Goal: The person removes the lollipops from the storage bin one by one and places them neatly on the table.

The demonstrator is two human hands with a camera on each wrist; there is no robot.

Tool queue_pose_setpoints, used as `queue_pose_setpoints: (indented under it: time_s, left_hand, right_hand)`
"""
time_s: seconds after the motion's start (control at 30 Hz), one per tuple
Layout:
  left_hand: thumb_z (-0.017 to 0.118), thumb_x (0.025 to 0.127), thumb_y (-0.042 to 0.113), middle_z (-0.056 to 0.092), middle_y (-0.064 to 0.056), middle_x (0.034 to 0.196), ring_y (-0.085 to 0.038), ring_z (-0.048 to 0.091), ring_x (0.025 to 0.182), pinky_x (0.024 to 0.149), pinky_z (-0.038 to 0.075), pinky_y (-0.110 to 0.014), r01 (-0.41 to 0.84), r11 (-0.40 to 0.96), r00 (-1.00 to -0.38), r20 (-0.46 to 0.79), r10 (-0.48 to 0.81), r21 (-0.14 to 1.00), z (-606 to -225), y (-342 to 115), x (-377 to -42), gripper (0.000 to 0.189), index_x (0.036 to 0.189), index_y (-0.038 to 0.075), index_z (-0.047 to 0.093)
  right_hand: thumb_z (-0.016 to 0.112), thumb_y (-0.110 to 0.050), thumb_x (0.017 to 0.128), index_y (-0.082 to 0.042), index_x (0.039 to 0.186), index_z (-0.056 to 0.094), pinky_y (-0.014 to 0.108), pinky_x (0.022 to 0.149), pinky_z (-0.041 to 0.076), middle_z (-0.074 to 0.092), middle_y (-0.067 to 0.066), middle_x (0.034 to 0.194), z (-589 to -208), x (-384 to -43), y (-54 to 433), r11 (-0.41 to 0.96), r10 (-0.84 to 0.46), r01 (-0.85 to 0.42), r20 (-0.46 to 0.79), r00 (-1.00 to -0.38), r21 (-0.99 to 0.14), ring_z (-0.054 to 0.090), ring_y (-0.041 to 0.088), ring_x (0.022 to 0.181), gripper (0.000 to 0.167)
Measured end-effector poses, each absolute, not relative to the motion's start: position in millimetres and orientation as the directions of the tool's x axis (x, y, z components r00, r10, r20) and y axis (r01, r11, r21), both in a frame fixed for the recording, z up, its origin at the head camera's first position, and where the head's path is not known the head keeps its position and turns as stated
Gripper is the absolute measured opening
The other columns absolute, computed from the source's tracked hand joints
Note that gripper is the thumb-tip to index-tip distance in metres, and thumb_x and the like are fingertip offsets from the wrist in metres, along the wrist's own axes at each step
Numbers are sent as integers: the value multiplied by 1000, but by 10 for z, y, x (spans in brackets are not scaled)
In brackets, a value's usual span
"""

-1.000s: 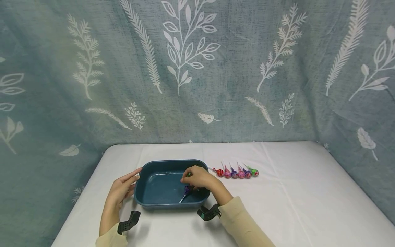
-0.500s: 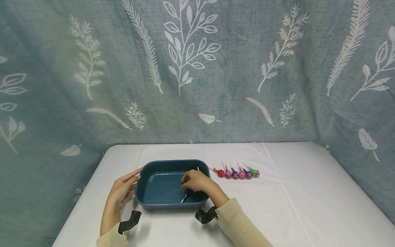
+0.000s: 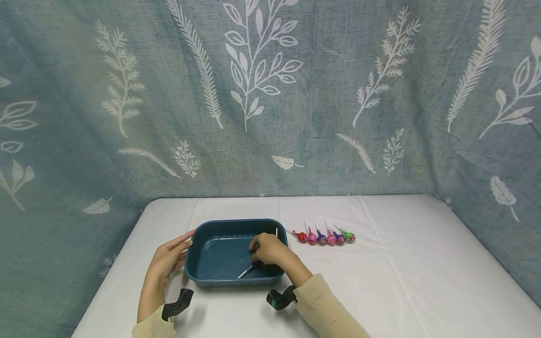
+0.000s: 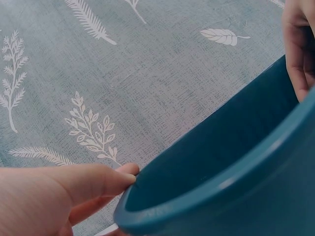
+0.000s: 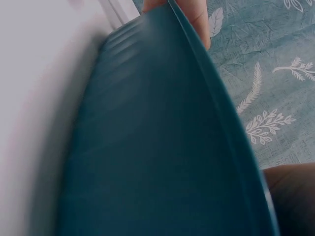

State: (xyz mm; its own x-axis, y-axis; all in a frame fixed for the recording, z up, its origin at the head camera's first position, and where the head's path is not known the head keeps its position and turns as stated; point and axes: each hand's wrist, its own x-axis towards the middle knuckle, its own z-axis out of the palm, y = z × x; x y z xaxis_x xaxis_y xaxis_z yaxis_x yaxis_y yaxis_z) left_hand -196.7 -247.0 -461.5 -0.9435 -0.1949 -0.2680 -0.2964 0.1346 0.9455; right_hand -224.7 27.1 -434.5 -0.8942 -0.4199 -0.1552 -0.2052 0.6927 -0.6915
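Note:
A dark teal plastic bin (image 3: 220, 283) sits on the white table. My left hand (image 3: 166, 258) rests against its left end; in the left wrist view the thumb (image 4: 106, 182) touches the outside of the rim. Inside the bin's right part, my right hand (image 3: 270, 249) reaches down with curled fingers. A lollipop stick (image 3: 244, 272) slants out below those fingers, and they seem to pinch its candy end, mostly hidden by the hand. A second white stick (image 3: 276, 232) stands up behind the hand. In the right wrist view the bin's outer wall (image 5: 147, 123) hides the fingertips.
Several wrapped lollipops, among them a red one (image 3: 302, 237) and a green one (image 3: 350, 237), lie in a row right of the bin, sticks pointing away. A grey-green curtain (image 3: 321, 94) with white leaves hangs behind the table (image 3: 401, 263).
The right hand has sunk slightly lower in the bin. The green candy seen at its fingers is now hidden, and a stick shows behind it. The front stick has swung left. The left hand stays put.

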Motion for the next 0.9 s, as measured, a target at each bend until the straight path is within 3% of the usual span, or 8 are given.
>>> queue_pose_setpoints:
  time_s: [0.27,0.47,0.9]
  left_hand:
    - [64,93,27,49,-15,141,-18,65,104,76,53,-24,-296,128,-942,-267,-205,947,-4613,-2461,-1974,45,136,14,58]
    - [63,94,27,48,-15,142,-19,65,105,77,53,-25,-297,128,-942,-269,-200,946,-4610,-2464,-1976,46,137,14,57]
    - [64,93,29,48,-16,142,-14,66,97,72,53,-22,-299,136,-941,-268,-206,944,-4599,-2458,-1968,47,137,14,57]
  right_hand:
    - [74,-1,82,3,100,68,25,49,47,55,3,65,-4310,-2240,301,651,-432,-210,-129,-892,-730,60,18,50,19]
    - [73,-3,83,2,100,68,27,50,49,57,4,68,-4259,-2213,343,618,-439,-208,-113,-891,-758,64,23,55,18]
    - [71,-10,86,1,101,68,28,56,51,59,4,72,-4194,-2120,531,540,-420,-212,-42,-907,-815,63,16,59,20]
